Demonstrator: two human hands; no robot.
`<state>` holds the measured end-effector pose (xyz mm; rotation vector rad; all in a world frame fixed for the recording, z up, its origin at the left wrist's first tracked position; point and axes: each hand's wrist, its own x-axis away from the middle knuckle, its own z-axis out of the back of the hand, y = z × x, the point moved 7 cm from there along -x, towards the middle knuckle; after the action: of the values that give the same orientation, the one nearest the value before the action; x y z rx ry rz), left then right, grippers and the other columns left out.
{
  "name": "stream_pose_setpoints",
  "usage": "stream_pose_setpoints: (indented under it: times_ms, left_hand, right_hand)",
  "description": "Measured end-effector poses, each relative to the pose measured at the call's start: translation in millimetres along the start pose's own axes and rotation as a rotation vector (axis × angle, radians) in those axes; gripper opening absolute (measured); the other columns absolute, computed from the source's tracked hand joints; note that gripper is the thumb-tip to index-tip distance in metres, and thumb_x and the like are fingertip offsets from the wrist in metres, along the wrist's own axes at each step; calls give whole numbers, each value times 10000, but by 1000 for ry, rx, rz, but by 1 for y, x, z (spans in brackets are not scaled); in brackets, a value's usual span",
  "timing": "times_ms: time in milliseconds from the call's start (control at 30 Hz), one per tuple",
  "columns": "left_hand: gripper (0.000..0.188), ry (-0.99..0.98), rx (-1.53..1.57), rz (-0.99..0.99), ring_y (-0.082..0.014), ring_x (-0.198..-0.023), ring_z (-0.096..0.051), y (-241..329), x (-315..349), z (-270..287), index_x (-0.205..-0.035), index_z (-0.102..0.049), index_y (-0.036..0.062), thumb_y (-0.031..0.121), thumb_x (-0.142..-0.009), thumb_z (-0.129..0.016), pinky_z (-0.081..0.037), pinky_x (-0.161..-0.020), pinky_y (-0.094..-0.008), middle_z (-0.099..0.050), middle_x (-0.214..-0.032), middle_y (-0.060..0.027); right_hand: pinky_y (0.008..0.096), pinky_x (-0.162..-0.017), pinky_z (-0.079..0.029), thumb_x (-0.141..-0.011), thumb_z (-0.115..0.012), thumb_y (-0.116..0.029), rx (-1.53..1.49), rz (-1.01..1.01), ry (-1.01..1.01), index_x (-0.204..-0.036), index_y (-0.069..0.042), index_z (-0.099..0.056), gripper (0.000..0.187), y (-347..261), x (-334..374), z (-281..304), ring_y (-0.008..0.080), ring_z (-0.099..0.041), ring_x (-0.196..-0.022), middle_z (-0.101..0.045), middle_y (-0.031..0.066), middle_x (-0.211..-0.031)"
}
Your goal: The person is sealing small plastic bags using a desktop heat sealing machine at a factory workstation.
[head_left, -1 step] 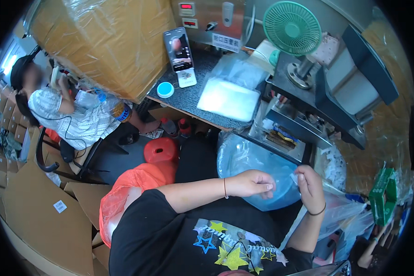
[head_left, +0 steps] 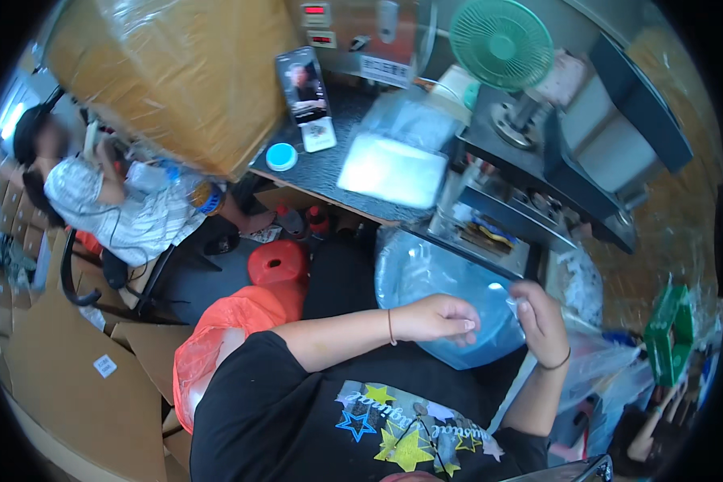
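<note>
A blue basin (head_left: 402, 269) lined with clear plastic stands in front of me, below the table's edge. Over its near part is my left hand (head_left: 446, 320), its fingers curled in and the thumb pressed against them; whatever they may hold is hidden. At the basin's right rim my right hand (head_left: 541, 320) is closed in a pinch, with a small clear plastic piece (head_left: 512, 303) between thumb and fingers. The hands are apart from each other. Just beyond the basin, a grey press-like machine (head_left: 514, 217) sits on the table's right side.
On the dark table (head_left: 361, 202) lie clear plastic bags (head_left: 394, 170), a phone (head_left: 304, 88) and a round blue-lidded tub (head_left: 281, 157). A green fan (head_left: 502, 44) stands behind. Left are a red stool (head_left: 277, 263), a large carton (head_left: 169, 80) and a seated person (head_left: 112, 185).
The whole view has shifted slightly, so the table and machine sit a little further left and higher. Both hands keep nearly the same pose. The picture on the phone differs.
</note>
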<state>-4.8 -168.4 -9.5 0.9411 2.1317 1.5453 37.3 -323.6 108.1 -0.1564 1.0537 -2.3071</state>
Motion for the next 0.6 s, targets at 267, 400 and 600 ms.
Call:
stream_pose_setpoints:
  times_ms: [267, 400, 600]
  left_hand:
    - [212, 230, 210, 105, -165, -847, -707, 1, -14, 45, -1139, -620, 31, 106, -942, -641, -570, -708, -299, -711, -1029, -106]
    - [176, 330, 292, 38, -164, -841, -689, 15, -28, 72, -1085, -638, 3, 64, -921, -653, -559, -738, -304, -704, -992, -94]
    - [264, 375, 368, -27, -197, -869, -680, 4, -27, 80, -1133, -570, -27, 96, -924, -674, -550, -767, -314, -678, -1000, -134]
  right_hand:
    - [490, -786, -528, -852, -678, -114, 782, -554, 194, -1131, -67, -603, 293, 128, 8, 63, 435, -623, -938, -578, 206, -1119]
    - [493, -801, -527, -819, -712, -115, 740, -538, 203, -1106, -70, -606, 309, 130, 3, 53, 443, -617, -949, -561, 210, -1134]
    - [463, -869, -495, -819, -707, -116, 707, -357, 471, -1004, -31, -630, 217, 167, 36, 63, 435, -573, -969, -577, 218, -1090]
